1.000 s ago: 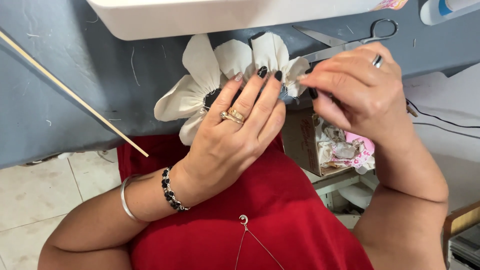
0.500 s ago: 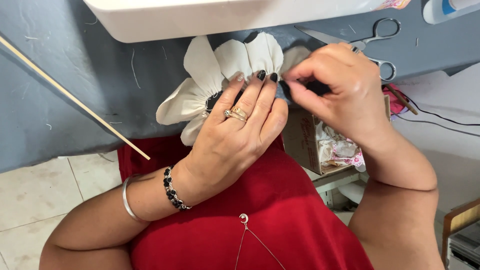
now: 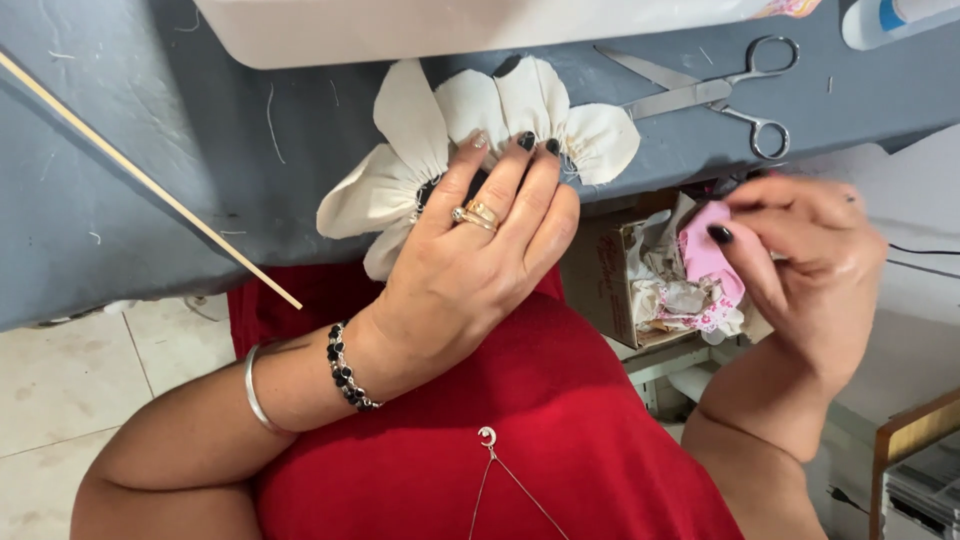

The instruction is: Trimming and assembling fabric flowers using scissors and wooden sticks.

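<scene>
A cream fabric flower is pressed flat by the left hand; right of it, pink cloth is pinched by the right hand fingers.

Steel scissors lie open on the grey desk beside a white machine base, a thin wooden stick slants across the desk's edge, and a cardboard box of fabric scraps sits below.

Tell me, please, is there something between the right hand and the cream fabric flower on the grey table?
Nothing visible blocks it. The right hand is off the table edge, above a cardboard box of scraps. The fabric flower lies on the grey table, pressed down by the left hand. The scissors lie beyond, aside.
</scene>
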